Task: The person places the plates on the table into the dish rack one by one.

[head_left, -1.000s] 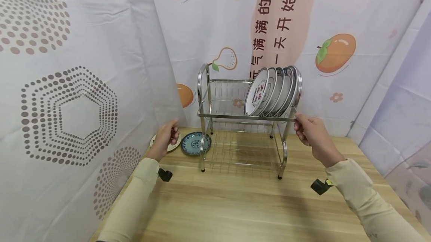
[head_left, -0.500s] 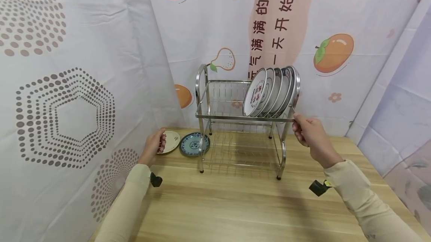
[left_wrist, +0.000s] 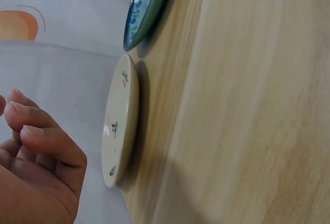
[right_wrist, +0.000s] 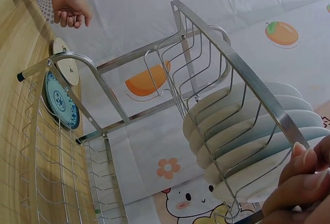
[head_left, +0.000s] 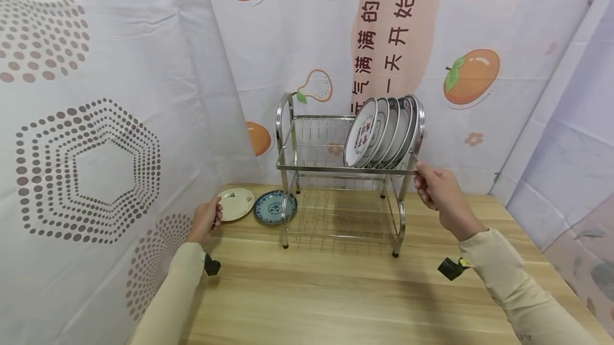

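Note:
My left hand [head_left: 205, 219] hovers at the left edge of a cream plate [head_left: 237, 204] with small printed sprigs. In the left wrist view its fingers [left_wrist: 46, 141] are loosely bent, hold nothing and stay apart from the plate. Beside that plate, a blue-green patterned plate [head_left: 275, 207] lies flat on the table. My right hand [head_left: 442, 193] pinches the front right corner of the two-tier metal dish rack [head_left: 331, 169]. Several white plates [head_left: 361, 133] with dark rims lean upright in the rack's upper tier, at its right end.
The rack's lower tier [head_left: 340, 235] stands just above the wooden table [head_left: 307, 291]. A patterned curtain [head_left: 307, 25] hangs behind the table, and another fabric wall [head_left: 110, 57] closes in on the left. Pale cloth [head_left: 566, 174] borders the right side.
My left hand has moved left and down, off the cream plate, which now shows almost whole. The right hand keeps its hold on the rack corner. The head view has shifted slightly.

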`<state>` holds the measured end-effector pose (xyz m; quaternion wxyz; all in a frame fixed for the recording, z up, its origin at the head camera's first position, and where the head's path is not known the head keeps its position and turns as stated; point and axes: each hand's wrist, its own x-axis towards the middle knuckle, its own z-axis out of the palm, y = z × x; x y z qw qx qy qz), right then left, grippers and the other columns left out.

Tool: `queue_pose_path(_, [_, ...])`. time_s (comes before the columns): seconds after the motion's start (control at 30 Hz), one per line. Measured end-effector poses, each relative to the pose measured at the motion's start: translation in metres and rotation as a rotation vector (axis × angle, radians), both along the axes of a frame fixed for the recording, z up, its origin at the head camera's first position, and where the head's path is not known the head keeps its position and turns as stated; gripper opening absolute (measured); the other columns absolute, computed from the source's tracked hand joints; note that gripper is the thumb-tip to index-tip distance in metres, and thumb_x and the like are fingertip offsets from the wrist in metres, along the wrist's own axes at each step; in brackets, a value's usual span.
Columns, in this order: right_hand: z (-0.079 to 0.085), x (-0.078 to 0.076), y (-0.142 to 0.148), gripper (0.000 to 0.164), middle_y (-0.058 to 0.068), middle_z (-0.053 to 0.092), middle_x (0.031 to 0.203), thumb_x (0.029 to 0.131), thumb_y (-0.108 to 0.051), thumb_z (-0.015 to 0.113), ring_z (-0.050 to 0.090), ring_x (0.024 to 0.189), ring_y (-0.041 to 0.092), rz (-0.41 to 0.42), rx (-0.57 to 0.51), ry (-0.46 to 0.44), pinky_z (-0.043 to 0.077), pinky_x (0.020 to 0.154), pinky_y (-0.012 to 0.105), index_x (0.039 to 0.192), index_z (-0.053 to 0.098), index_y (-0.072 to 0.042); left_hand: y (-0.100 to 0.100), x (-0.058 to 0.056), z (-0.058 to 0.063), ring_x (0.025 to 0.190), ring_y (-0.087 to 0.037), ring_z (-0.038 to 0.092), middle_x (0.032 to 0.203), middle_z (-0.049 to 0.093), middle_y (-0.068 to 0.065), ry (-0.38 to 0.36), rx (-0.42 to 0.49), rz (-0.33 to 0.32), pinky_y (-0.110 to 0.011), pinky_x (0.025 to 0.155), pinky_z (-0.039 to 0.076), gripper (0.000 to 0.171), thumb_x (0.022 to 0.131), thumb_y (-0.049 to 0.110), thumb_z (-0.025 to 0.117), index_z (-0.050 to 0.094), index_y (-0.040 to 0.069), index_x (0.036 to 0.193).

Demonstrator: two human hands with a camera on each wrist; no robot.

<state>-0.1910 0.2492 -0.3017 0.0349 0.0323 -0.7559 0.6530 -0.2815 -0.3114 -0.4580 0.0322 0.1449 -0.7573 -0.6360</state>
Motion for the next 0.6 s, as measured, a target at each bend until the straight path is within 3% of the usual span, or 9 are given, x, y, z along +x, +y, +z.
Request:
queue_pose_path(0.3, [-0.001, -0.002, 0.0, 0.048, -0.006, 0.05, 0.059, 0.109, -0.042, 0.048, 0.041, 0.048, 0.005, -0.009, 0.011, 0.005, 0.031, 0.04, 0.021, 0.072, 0.06, -0.014, -0.006, 0.001, -0.01, 0.044, -0.005, 0.044, 0.06, 0.055, 0.005, -0.113, 0.018, 0.082, -0.023, 0.042, 0.04, 0.041, 0.104, 0.041, 0.045, 0.055, 0.002, 0.098])
queue_pose_path(0.6, [-0.002, -0.002, -0.001, 0.049, -0.006, 0.05, 0.058, 0.109, -0.04, 0.048, 0.041, 0.048, 0.004, -0.012, 0.002, 0.013, 0.031, 0.04, 0.02, 0.07, 0.059, -0.014, -0.008, 0.002, -0.021, 0.046, -0.007, 0.045, 0.062, 0.057, 0.001, -0.217, 0.018, 0.157, -0.024, 0.043, 0.041, 0.041, 0.103, 0.04, 0.049, 0.058, 0.0, 0.096])
